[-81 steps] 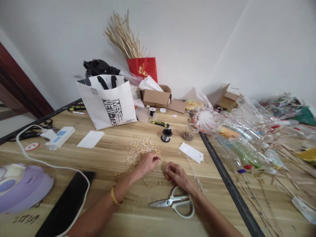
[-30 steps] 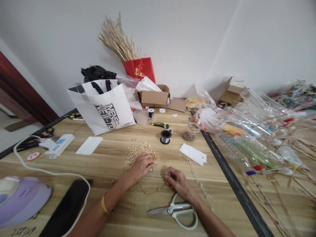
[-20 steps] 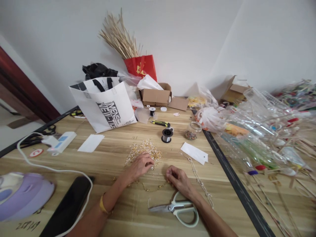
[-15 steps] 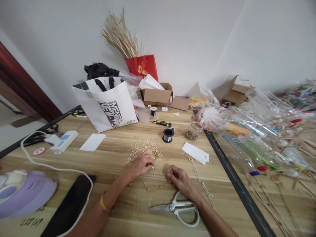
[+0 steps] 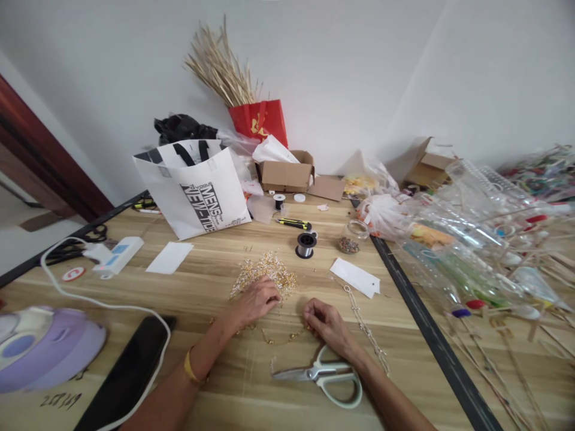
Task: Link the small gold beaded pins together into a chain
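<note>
My left hand (image 5: 259,298) rests at the front edge of a loose pile of gold and clear beads (image 5: 265,269). Its fingers are curled down and pressed together, and whatever they may hold is hidden. My right hand (image 5: 324,320) is closed in a pinch on the end of a gold beaded chain (image 5: 281,342). That chain runs left across the tabletop and passes behind my left wrist. Scissors with pale green handles (image 5: 339,383) lie just below my right hand, blades pointing left. A silver-toned beaded chain (image 5: 366,326) stretches along the right side of my right forearm.
Beyond the beads stand a wire spool (image 5: 306,245), a yellow-black cutter (image 5: 294,224) and a jar of beads (image 5: 349,244). White paper (image 5: 356,277) lies right. Leftward are a black phone (image 5: 128,371), white cable and power strip (image 5: 119,256). Plastic bottles (image 5: 449,275) crowd the far right.
Both hands keep nearly the same place and pose. The view has shifted very slightly.
</note>
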The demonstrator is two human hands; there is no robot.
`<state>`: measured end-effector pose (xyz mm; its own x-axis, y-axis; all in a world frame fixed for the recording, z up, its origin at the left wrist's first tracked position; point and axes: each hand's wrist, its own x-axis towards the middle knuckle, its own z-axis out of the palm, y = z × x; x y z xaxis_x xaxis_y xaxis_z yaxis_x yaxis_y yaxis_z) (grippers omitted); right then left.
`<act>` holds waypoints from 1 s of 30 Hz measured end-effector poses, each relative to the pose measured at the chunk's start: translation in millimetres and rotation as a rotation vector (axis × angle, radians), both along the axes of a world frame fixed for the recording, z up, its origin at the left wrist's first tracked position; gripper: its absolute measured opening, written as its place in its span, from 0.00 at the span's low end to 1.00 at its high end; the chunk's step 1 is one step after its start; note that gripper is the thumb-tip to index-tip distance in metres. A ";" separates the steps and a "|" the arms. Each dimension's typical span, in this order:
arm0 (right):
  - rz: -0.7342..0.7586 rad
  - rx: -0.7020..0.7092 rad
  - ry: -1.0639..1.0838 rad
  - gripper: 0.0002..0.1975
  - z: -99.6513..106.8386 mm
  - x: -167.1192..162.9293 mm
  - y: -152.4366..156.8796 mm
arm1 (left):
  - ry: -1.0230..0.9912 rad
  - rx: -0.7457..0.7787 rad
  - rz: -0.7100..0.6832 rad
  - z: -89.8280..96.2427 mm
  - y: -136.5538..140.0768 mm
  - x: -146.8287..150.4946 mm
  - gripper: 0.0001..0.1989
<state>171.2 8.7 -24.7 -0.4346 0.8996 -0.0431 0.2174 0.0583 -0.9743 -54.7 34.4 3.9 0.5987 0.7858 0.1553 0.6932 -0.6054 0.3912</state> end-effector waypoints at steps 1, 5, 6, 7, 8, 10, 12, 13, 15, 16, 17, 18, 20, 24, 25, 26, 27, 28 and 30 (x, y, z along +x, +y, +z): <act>0.001 0.004 -0.002 0.11 -1.0 0.4 0.2 | 0.000 0.010 0.004 -0.4 -0.1 -0.3 0.06; 0.000 0.013 -0.013 0.12 -3.6 1.3 0.6 | -0.010 0.039 0.024 -1.8 -0.3 -1.3 0.08; 0.000 0.018 -0.013 0.12 -4.0 1.4 0.7 | -0.016 0.039 0.026 -1.6 -0.4 -1.2 0.08; 0.002 0.023 -0.013 0.12 -4.3 1.5 0.8 | -0.025 0.034 0.025 -1.2 -0.6 -0.7 0.08; 0.003 0.026 -0.012 0.12 -4.6 1.5 0.9 | -0.032 0.023 0.021 -0.5 -0.8 0.0 0.08; 0.007 0.025 -0.010 0.12 -5.1 1.6 1.0 | -0.036 -0.006 0.008 1.2 -1.5 2.0 0.07; 0.010 0.024 -0.006 0.11 -5.2 1.8 1.1 | -0.031 -0.023 -0.008 2.8 -2.5 4.4 0.06; 0.011 0.025 -0.002 0.11 -5.2 1.8 1.1 | -0.028 -0.025 -0.015 3.4 -3.0 5.6 0.06; 0.011 0.022 0.002 0.11 -4.8 1.9 1.0 | -0.024 -0.024 -0.032 3.9 -4.1 7.5 0.07; 0.012 0.018 0.003 0.11 -4.6 1.9 1.0 | -0.022 -0.024 -0.037 3.9 -4.5 8.1 0.07; 0.013 0.014 0.005 0.11 -4.4 1.9 0.9 | -0.019 -0.024 -0.042 3.6 -4.8 8.5 0.07; 0.013 0.012 0.005 0.11 -4.3 1.9 0.8 | -0.019 -0.022 -0.044 3.1 -4.9 8.7 0.08; 0.012 0.017 0.002 0.10 -4.4 2.0 0.8 | -0.026 -0.017 -0.048 1.7 -4.8 8.6 0.08; 0.012 0.023 -0.004 0.10 -5.7 2.2 1.2 | -0.028 -0.020 -0.053 -0.5 -4.0 7.8 0.08; 0.014 0.022 -0.002 0.10 -5.8 2.2 1.4 | -0.026 -0.021 -0.052 -0.5 -4.0 7.9 0.08; 0.016 0.023 -0.001 0.09 -5.9 2.3 1.5 | -0.025 -0.020 -0.048 -0.3 -4.1 8.0 0.08; 0.017 0.024 -0.004 0.09 -5.8 2.3 1.5 | -0.026 -0.019 -0.045 0.1 -4.3 8.2 0.08; 0.019 0.028 -0.009 0.09 -5.5 2.2 1.5 | -0.029 -0.017 -0.041 0.5 -4.5 8.6 0.08; 0.015 0.035 -0.019 0.09 -4.7 2.0 1.2 | -0.037 -0.013 -0.035 0.7 -4.6 9.2 0.08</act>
<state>173.2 9.9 -29.5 -0.4473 0.8942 -0.0197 0.2347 0.0961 -0.9673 -45.5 29.8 4.6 0.6201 0.7664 0.1675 0.6565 -0.6238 0.4241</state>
